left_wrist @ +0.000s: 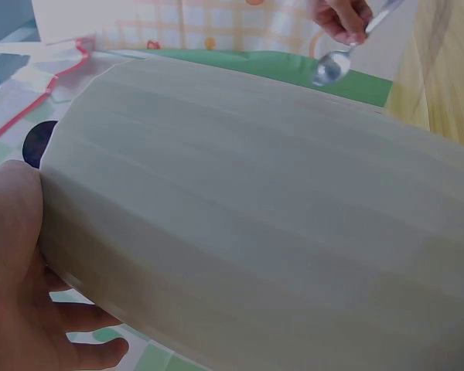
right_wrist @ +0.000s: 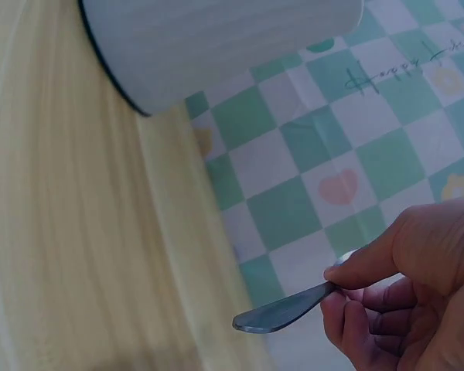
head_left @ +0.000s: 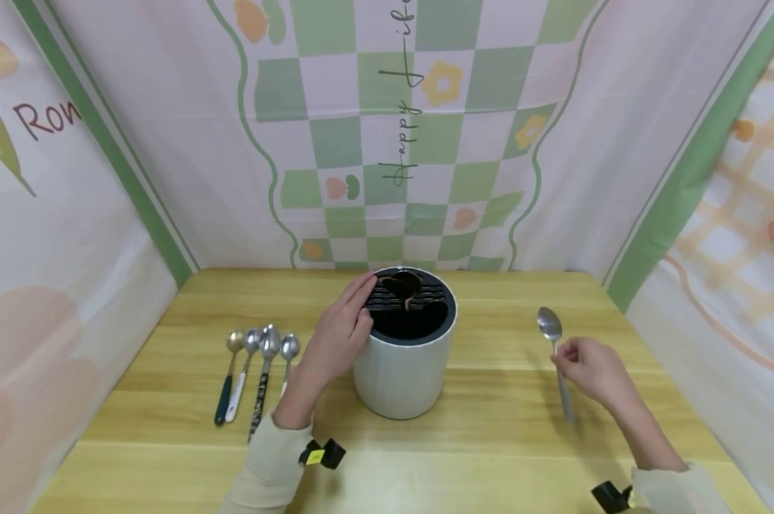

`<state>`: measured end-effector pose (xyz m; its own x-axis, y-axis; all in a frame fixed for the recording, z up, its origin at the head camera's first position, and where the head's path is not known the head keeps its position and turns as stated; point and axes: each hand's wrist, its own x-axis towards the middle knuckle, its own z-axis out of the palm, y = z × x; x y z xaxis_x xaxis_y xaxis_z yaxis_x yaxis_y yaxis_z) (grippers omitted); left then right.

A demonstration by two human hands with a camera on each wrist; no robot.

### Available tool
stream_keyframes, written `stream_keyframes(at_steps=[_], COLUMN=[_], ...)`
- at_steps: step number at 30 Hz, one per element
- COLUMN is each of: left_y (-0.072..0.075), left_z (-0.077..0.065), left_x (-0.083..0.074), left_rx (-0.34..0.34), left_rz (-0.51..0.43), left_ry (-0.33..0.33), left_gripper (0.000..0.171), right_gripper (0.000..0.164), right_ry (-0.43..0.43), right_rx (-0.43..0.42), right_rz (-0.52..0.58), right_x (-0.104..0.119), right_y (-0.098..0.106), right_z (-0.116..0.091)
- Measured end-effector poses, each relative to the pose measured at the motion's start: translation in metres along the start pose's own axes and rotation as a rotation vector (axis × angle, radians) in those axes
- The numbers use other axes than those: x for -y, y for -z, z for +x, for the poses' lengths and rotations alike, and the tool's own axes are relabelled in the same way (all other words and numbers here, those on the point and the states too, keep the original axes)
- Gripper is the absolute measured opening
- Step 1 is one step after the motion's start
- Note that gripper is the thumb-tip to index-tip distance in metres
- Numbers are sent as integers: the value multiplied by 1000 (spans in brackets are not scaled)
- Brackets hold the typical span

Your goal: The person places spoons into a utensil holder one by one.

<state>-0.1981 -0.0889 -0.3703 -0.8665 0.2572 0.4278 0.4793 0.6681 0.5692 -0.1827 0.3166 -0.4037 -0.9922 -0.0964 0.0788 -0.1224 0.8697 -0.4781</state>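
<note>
A white round utensil holder [head_left: 400,378] with a black slotted top stands mid-table, a dark spoon [head_left: 403,284] lying in its top. My left hand [head_left: 338,325] rests against the holder's upper left side, touching the rim with its fingers extended; in the left wrist view the fingers [left_wrist: 89,354] are straight and slightly spread. On the right, my right hand [head_left: 595,368] pinches a plain metal spoon [head_left: 550,325] by its handle between thumb and fingers, bowl pointing away. The right wrist view shows the spoon's flat handle end [right_wrist: 274,315] sticking out past the fingertips.
Left of the holder lie several spoons: one with a dark handle [head_left: 223,400], one with a white handle [head_left: 235,396], one with a patterned handle [head_left: 258,400], and another spoon [head_left: 290,348] partly behind the left arm. Printed cloth [head_left: 419,150] walls the table's back and sides.
</note>
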Motion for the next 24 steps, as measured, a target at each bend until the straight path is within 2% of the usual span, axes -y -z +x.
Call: stream_keyframes(at_steps=[15, 24], left_y=[-1, -1], left_z=[-1, -1], left_x=[1, 1], left_rx=[-1, 5], left_rz=[2, -5], left_ry=[-3, 7], left_gripper=[54, 55], right_gripper=[16, 17], right_ry=[86, 132], right_rx=[-204, -297], right_rz=[48, 124], right_x=[62, 96], right_y=[24, 34], right_z=[-8, -10])
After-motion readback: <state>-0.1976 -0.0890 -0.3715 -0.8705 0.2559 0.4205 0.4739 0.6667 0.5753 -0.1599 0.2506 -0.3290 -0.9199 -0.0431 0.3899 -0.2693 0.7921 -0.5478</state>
